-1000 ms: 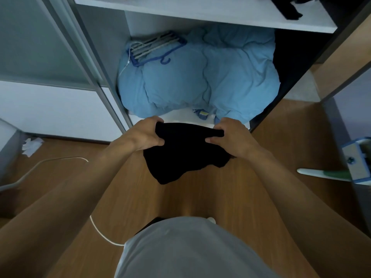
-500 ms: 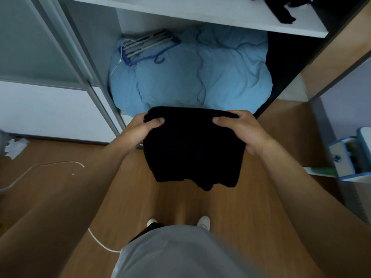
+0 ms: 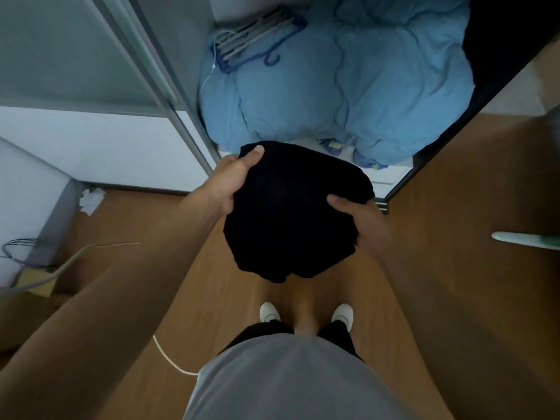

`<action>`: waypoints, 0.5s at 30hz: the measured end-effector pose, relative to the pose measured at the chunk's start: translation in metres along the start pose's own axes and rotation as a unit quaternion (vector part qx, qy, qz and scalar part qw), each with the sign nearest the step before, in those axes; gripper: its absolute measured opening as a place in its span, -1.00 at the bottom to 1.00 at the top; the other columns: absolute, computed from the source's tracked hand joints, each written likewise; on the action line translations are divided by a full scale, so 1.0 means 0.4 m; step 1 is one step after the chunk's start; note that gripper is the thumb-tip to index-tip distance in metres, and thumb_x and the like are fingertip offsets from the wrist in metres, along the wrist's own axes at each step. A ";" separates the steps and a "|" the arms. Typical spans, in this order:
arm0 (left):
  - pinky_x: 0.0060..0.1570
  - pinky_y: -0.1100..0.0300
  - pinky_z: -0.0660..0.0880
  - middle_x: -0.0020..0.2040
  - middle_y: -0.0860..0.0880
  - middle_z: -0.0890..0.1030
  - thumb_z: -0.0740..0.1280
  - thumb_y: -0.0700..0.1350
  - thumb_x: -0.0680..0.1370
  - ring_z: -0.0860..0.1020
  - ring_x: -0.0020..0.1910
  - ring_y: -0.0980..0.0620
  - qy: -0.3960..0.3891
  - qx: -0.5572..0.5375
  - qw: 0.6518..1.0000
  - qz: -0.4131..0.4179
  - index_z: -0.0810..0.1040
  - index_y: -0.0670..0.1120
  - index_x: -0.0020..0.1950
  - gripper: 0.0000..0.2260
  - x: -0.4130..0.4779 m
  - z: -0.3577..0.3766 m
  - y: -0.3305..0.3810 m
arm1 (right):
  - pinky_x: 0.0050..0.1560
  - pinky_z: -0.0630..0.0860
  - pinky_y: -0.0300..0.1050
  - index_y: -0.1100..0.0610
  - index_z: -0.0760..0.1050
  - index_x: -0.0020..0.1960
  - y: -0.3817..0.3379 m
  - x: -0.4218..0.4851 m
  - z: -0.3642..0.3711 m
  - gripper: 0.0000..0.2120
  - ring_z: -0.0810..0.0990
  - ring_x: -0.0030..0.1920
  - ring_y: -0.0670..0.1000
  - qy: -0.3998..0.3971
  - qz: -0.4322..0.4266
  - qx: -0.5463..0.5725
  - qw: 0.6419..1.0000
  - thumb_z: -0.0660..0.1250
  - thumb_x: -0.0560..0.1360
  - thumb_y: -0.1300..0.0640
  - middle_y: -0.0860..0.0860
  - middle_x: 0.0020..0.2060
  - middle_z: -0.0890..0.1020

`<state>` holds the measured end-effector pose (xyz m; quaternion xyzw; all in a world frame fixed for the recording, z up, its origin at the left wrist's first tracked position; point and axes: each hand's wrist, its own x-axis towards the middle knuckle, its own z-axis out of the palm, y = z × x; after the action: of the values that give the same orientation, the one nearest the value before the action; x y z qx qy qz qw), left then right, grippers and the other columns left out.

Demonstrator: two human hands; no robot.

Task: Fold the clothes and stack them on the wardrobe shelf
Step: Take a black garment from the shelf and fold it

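Note:
A black garment (image 3: 291, 213), folded into a compact bundle, hangs in the air in front of the open wardrobe, above the wooden floor. My left hand (image 3: 233, 180) grips its upper left edge, thumb on top. My right hand (image 3: 360, 225) holds its right side lower down, thumb pressed on the cloth and fingers hidden underneath. The garment's lower end droops below both hands. The wardrobe shelf is out of frame.
A bulky blue duvet (image 3: 348, 86) fills the wardrobe's bottom compartment, with a bundle of blue hangers (image 3: 257, 40) on top. The sliding door frame (image 3: 160, 86) stands to the left. A white cable (image 3: 172, 359) and crumpled paper (image 3: 91, 200) lie on the floor; a green-white handle (image 3: 524, 239) pokes in at right.
The garment went from spread wide between my hands to a tighter bundle. My right hand dropped lower along its side. The view tilted down, so the upper shelf left the frame.

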<state>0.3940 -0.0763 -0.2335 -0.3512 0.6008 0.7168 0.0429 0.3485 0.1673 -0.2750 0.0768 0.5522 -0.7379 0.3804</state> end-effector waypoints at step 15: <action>0.30 0.09 0.48 0.34 0.00 0.60 0.42 -0.23 0.49 0.55 0.32 0.03 -0.271 -0.061 0.961 -0.009 0.48 0.00 0.41 -0.50 0.017 -0.197 -0.267 | -0.13 0.67 -0.07 0.13 0.71 0.06 -0.049 0.044 0.178 -0.62 0.72 0.05 0.10 0.039 0.084 0.000 0.996 0.38 0.52 -0.17 0.13 0.07 0.72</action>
<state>0.4763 -0.1197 -0.3286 -0.1510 0.5189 0.8199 0.1889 0.3455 0.0989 -0.2428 0.1518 0.5581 -0.7001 0.4187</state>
